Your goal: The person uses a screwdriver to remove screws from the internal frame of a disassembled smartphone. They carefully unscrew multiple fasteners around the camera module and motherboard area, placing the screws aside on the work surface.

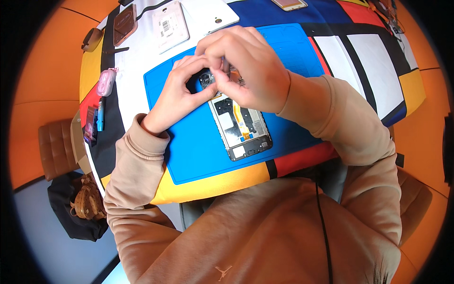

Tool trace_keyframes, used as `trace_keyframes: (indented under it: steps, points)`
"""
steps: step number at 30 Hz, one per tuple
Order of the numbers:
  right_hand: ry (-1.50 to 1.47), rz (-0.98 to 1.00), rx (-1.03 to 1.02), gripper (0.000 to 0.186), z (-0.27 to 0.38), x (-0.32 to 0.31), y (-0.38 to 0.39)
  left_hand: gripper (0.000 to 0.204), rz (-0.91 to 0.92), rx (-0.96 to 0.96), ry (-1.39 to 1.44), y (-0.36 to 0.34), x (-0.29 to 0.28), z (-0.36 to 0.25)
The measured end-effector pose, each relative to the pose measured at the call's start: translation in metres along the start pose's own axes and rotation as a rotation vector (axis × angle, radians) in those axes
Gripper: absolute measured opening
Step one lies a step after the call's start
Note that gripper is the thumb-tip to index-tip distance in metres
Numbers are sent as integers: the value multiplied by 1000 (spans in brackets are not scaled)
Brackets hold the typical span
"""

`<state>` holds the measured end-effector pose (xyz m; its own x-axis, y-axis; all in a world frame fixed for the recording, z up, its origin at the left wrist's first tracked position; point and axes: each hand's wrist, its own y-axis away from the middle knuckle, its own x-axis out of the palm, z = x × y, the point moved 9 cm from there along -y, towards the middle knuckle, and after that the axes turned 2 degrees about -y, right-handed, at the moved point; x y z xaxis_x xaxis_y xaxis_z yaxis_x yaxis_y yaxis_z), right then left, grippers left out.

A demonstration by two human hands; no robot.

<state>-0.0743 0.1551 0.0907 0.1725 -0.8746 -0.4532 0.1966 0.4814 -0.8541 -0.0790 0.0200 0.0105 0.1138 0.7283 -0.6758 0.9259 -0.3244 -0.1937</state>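
1. While I watch from afar, the phone lies on the mat, its back off and ribbon bared.
2. My left hand curves by its far end; my right hand bends narrow over it. Whether my hands grip anything, I can't tell.
3. Opening looks done; work inside seems unfinished.

Tan sweatshirt, creased sleeves — pale emblem
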Motion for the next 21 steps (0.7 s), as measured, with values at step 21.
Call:
trace_keyframes:
  steps: [21]
  points:
    - [77, -38, -36, 31, 6, -3, 2, 40, -13, -3, 43, -1, -1, -3]
